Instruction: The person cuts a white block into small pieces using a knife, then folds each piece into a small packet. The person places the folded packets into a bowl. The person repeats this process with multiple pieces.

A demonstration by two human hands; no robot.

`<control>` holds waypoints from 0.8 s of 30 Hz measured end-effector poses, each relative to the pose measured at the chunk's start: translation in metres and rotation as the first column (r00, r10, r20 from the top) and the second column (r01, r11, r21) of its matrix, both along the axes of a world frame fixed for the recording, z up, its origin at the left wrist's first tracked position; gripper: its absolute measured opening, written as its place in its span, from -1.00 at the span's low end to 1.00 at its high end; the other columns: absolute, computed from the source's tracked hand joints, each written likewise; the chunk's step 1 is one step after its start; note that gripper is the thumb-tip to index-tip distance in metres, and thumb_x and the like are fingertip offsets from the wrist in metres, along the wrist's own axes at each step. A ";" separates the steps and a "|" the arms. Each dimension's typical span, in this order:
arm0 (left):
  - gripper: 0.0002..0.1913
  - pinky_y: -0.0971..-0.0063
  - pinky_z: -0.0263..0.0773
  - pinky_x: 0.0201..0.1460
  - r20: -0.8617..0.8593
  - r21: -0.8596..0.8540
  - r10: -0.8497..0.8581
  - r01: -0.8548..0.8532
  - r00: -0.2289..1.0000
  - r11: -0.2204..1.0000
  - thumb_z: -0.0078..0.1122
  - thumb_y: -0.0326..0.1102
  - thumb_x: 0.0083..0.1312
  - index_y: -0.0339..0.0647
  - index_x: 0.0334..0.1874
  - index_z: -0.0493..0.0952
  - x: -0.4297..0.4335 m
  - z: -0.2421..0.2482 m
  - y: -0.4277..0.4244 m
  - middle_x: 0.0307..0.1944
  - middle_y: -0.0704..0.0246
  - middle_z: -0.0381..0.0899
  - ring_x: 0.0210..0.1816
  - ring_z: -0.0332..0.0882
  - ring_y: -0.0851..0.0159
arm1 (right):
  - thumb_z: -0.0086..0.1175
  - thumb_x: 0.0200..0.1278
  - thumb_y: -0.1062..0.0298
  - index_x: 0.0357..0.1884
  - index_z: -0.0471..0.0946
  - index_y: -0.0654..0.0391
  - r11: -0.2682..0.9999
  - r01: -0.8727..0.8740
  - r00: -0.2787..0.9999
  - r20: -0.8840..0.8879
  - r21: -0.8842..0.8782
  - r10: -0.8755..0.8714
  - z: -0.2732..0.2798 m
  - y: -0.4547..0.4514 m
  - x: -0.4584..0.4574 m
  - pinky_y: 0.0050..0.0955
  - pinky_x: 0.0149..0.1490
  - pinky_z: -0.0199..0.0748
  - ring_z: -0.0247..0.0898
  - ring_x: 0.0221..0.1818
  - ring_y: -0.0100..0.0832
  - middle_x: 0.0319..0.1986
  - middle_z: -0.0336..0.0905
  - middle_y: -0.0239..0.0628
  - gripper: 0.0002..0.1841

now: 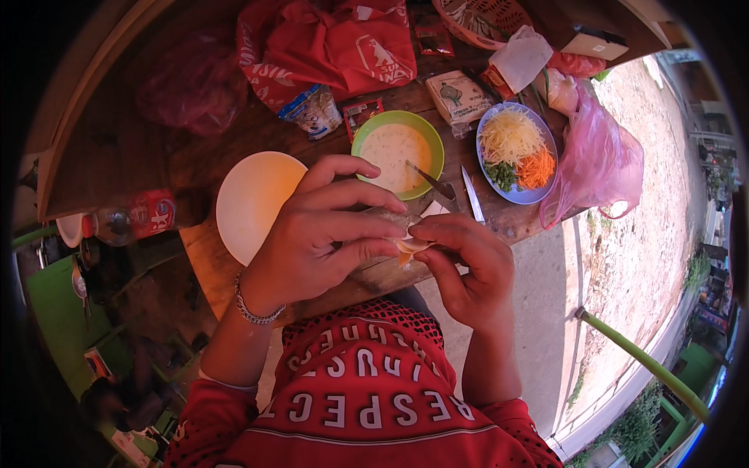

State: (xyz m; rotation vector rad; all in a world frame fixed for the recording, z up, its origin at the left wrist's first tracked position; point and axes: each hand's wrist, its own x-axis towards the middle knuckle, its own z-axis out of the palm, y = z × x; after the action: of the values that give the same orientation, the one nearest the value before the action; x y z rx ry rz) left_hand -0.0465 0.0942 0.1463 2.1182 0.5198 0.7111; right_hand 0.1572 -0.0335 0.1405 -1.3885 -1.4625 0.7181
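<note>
Both hands meet above the table's near edge. A small, thin, pale-orange piece (412, 248) is pinched between them; what it is cannot be told. My left hand (327, 234) grips it with thumb and forefinger, the other fingers spread. My right hand (468, 263) holds its other side in the fingertips. Beside my left hand lies a white bowl (251, 205). Beyond the hands, a green bowl (439, 140) holds a creamy white mixture with green flecks, and a metal utensil (430, 178) leans in it. A knife blade (473, 196) lies to its right.
A blue plate (553, 167) carries shredded pale vegetable (509, 134), shredded carrot (535, 168) and chopped greens (500, 175). Around the wooden table are a red bag (327, 47), a pink plastic bag (603, 152), a noodle packet (459, 96), a plastic bottle (117, 225) and a basket (497, 17).
</note>
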 end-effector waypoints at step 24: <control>-0.85 0.04 0.38 0.41 -0.101 0.164 -0.044 0.060 0.994 0.985 0.50 -0.41 0.13 -0.11 -0.27 0.69 0.002 0.008 -0.002 0.18 0.34 0.64 0.41 0.38 -0.08 | 0.33 0.34 0.61 0.06 0.70 0.27 0.979 -0.006 0.986 -0.165 -0.202 -0.027 -0.001 -0.004 -0.004 -0.37 -0.09 0.79 0.81 -0.13 -0.27 -0.11 0.79 -0.12 -0.74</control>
State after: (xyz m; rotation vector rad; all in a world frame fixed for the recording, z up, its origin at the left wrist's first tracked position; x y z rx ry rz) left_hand -0.0442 0.0920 0.1538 2.3240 0.4689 0.6439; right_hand 0.1532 -0.0372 0.1399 -1.4495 -1.2775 0.9745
